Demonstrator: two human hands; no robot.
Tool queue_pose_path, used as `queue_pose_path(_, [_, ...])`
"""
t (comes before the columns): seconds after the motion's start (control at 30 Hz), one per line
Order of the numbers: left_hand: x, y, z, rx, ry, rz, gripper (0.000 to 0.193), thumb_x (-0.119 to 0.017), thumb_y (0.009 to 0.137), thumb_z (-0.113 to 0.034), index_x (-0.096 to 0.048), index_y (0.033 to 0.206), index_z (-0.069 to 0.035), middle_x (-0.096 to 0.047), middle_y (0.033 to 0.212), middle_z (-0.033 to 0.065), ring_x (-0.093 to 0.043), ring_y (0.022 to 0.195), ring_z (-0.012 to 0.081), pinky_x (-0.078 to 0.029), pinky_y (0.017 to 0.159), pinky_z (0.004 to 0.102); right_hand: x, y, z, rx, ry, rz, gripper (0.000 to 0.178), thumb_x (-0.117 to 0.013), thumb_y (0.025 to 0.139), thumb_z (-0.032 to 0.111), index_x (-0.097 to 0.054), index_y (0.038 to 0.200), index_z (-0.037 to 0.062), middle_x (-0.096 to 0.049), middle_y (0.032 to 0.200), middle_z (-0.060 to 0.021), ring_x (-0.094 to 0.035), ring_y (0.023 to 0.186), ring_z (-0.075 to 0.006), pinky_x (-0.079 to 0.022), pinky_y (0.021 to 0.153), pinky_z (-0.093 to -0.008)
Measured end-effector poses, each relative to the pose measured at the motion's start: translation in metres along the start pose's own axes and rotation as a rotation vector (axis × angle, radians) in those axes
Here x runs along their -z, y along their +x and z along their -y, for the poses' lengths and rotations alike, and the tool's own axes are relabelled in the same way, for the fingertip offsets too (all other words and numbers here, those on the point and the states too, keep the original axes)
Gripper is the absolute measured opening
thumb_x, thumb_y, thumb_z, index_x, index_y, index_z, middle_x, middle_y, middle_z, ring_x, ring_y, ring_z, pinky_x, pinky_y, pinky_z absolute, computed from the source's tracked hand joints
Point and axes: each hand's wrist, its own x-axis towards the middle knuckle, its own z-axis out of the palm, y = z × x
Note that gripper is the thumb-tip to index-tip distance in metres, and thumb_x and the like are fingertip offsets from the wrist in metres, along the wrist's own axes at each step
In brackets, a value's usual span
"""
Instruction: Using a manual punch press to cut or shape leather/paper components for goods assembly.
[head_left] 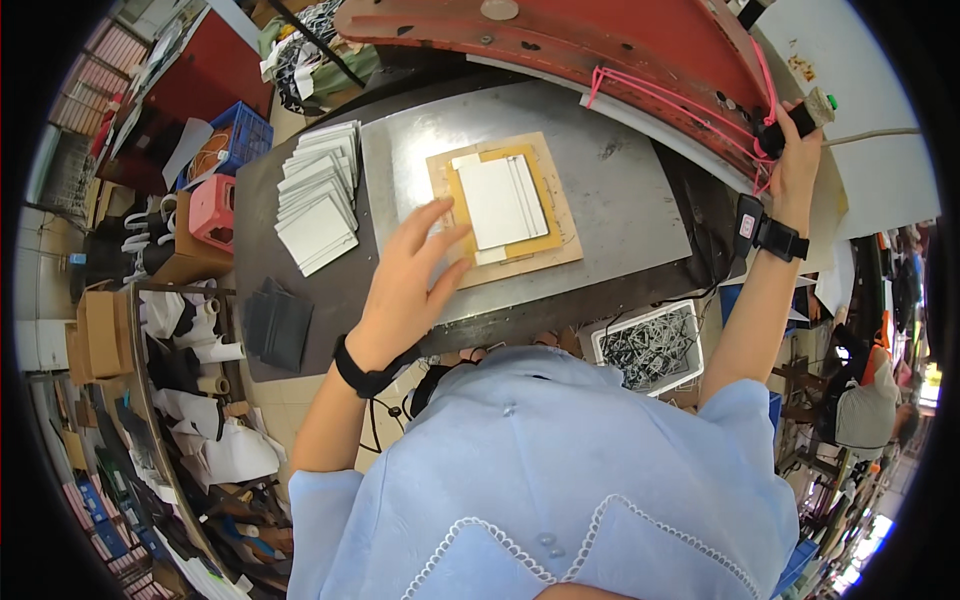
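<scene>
My left hand (410,275) is open, fingers spread, with the fingertips at the left edge of a square wooden board (565,255). A yellow pad (546,222) lies on that board. On top of the pad is a white rectangular piece (490,205) with thin lines along its right side. Board and pieces rest on a grey metal plate (630,190). My right hand (793,170) is wrapped round a dark handle (800,122) with a green tip, beside the red metal arm of a machine (640,50). Pink cord (690,118) is strung along this arm.
Fanned-out white pieces (318,222) lie left of the plate, with dark flat pieces (277,325) nearer me. Below the table's front edge stands a white bin (697,365) of thin scraps. A pink stool (212,212), blue crate (245,140) and loaded shelf (215,450) are at the left.
</scene>
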Motion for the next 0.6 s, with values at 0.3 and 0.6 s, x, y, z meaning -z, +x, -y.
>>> queue_pose_path(0.3, [-0.007, -0.028, -0.044, -0.102, -0.334, 0.078, 0.021, -0.07, 0.088, -0.006, -0.068, 0.108, -0.004, -0.07, 0.11, 0.0097, -0.068, 0.096, 0.0286, -0.056, 0.082, 0.0342, -0.004, -0.061, 0.037, -0.006, -0.136, 0.032, 0.045, -0.072, 0.084, 0.005, -0.052, 0.122, -0.0051, -0.059, 0.116, -0.0125, -0.059, 0.102, -0.0194, -0.047, 0.093, -0.0322])
queue_pose_path(0.6, [0.003, 0.01, -0.085, -0.257, -0.527, 0.083, 0.035, -0.075, 0.085, -0.006, -0.065, 0.119, -0.002, -0.071, 0.109, 0.0123, -0.069, 0.094, 0.0275, -0.055, 0.08, 0.0342, 0.013, -0.179, 0.118, -0.071, -0.092, 0.537, 0.063, -0.055, 0.096, 0.006, -0.028, 0.152, -0.0035, -0.042, 0.149, -0.0208, -0.041, 0.14, -0.0285, -0.03, 0.116, -0.0398])
